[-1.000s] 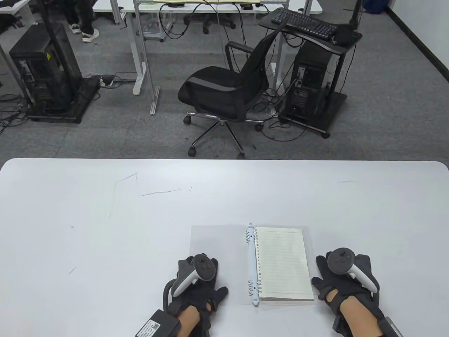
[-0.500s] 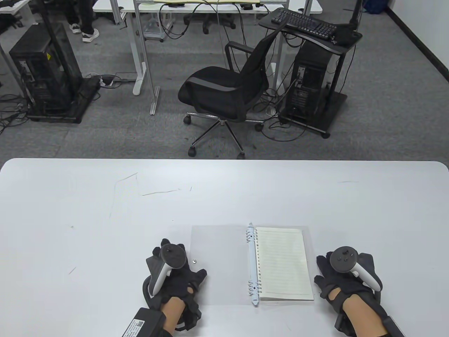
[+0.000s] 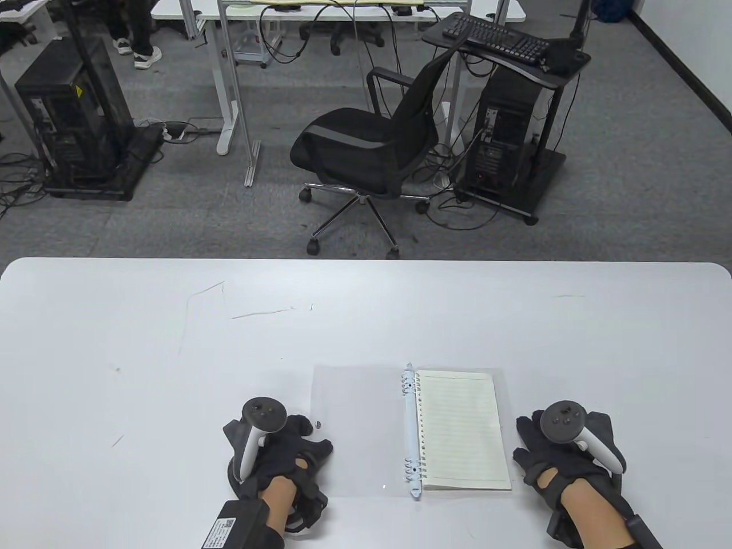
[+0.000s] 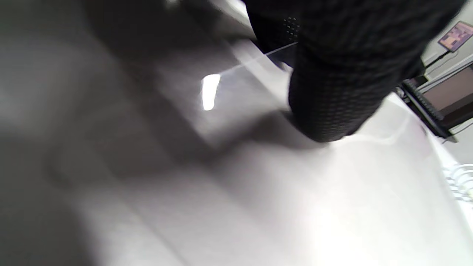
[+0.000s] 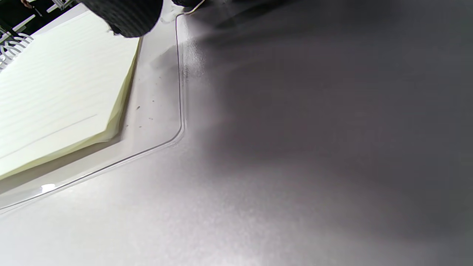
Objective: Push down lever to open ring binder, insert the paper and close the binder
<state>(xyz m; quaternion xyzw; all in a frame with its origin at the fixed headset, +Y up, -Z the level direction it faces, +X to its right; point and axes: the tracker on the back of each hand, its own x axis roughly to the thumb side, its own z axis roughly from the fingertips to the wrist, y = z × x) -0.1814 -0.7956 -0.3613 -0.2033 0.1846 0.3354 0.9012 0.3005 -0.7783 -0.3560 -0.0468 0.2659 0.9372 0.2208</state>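
An open ring binder with clear plastic covers (image 3: pixel 351 429) lies flat near the table's front edge. Its white ring spine (image 3: pixel 410 429) runs front to back. A stack of lined paper (image 3: pixel 463 429) sits on the rings on the right side, also seen in the right wrist view as a cream stack (image 5: pixel 55 96) on the clear cover (image 5: pixel 162 118). My left hand (image 3: pixel 286 452) rests flat on the table just left of the left cover. My right hand (image 3: pixel 549 452) lies flat on the table just right of the binder. Neither hand holds anything.
The white table (image 3: pixel 171 343) stretches to the left and back. Beyond its far edge stand a black office chair (image 3: pixel 372 154) and computer towers (image 3: pixel 74 120) on the carpet.
My left hand has slid left off the clear cover onto the bare table. The right hand has barely shifted. The binder and paper have not moved.
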